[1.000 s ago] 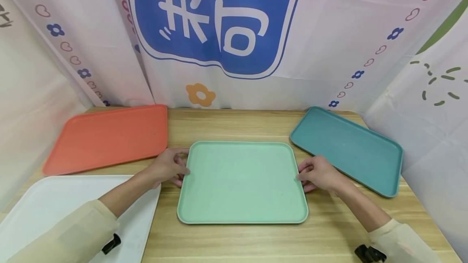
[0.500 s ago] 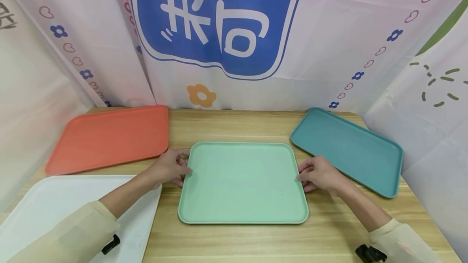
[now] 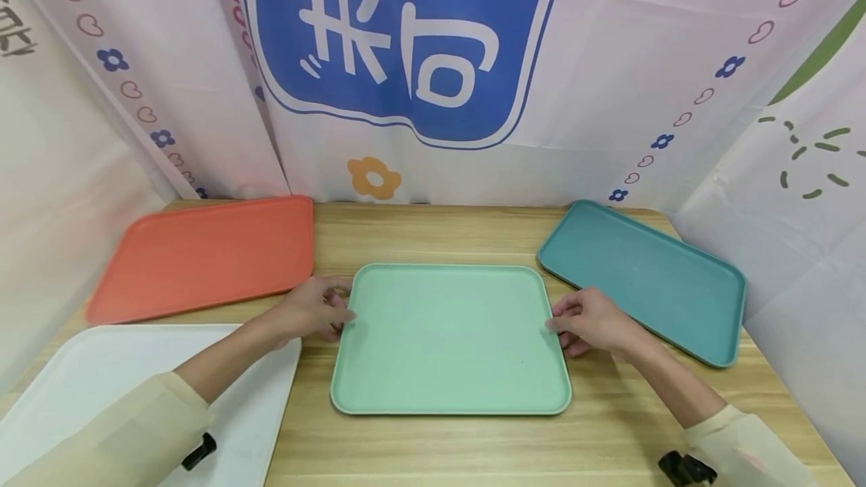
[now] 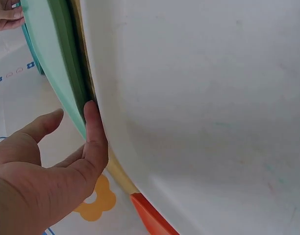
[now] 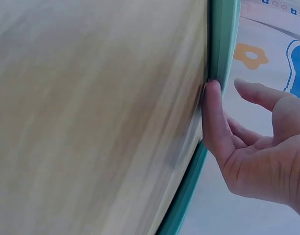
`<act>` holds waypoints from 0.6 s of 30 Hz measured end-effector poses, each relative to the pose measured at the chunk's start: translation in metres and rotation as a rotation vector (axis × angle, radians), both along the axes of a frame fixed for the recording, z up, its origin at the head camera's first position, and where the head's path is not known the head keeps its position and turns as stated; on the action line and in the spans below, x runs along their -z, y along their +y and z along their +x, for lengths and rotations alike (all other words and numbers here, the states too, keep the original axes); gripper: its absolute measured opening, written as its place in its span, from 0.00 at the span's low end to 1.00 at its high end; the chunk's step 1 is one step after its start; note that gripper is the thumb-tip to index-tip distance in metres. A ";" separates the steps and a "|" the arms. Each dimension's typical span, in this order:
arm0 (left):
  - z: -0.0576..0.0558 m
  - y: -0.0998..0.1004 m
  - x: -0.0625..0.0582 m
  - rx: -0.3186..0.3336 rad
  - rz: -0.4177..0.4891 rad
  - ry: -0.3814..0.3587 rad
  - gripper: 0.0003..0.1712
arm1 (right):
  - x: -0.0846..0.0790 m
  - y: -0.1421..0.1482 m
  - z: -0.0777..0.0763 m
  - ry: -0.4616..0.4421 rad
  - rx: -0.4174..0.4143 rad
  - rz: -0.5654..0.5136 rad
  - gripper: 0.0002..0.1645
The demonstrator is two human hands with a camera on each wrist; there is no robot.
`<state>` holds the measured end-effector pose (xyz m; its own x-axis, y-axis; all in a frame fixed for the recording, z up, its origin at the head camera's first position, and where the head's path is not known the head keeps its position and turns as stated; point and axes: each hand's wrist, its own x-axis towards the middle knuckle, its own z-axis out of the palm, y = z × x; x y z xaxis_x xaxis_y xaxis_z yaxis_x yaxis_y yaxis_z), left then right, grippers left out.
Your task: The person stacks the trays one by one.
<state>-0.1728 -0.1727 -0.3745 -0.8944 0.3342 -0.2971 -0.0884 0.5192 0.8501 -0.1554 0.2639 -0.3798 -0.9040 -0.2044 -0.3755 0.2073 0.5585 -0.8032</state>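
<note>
A light green tray (image 3: 449,340) lies in the middle of the table in the head view. At its left edge my left hand (image 3: 314,310) has its fingers by the side wall and its thumb tip over the rim. In the left wrist view, that thumb stands apart from the tray while a fingertip (image 4: 90,108) reaches the wall. My right hand (image 3: 588,322) is at the opposite edge, its thumb likewise over the rim. The right wrist view shows a finger (image 5: 212,105) laid along the outer wall and a gap between it and the thumb.
An orange tray (image 3: 210,258) lies at the back left of the wooden table (image 3: 419,451). Under my left forearm is a white tray (image 3: 135,355). A teal tray (image 3: 649,276) sits angled at the back right. Printed cloth (image 3: 595,58) hangs behind.
The green tray and both hands keep almost the same places. The whole head view has shifted very slightly, and my left sleeve has drawn back a little to the left.
</note>
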 end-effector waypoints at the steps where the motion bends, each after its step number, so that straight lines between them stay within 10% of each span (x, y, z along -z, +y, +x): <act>1: 0.000 -0.001 0.000 0.012 0.000 0.010 0.34 | -0.001 0.000 -0.001 0.009 0.003 0.003 0.17; 11: 0.000 -0.011 -0.006 0.005 -0.025 0.081 0.27 | -0.014 -0.013 -0.006 0.291 -0.042 0.147 0.22; 18: 0.001 -0.013 -0.011 0.018 0.017 0.144 0.27 | -0.018 -0.037 -0.011 0.287 -0.101 0.026 0.23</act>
